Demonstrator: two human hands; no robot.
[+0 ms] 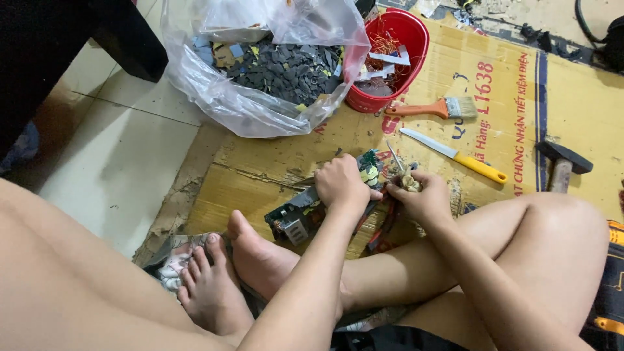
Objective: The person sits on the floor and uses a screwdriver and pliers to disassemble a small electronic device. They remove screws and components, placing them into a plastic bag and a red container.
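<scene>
Circuit board [305,218] being pinned on cardboard [260,169] by closed left hand [341,184], small coil part [409,182] being gripped by right hand [422,197], pliers [383,227] lying underneath.

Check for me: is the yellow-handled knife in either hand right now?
No, the knife lies on the cardboard, apart from both the left hand and right hand.

Head camera, steeply downward, close

Left hand [339,184] pressing circuit board [305,214], right hand [421,197] gripping a small part [409,182], cardboard [273,175] beneath
</scene>
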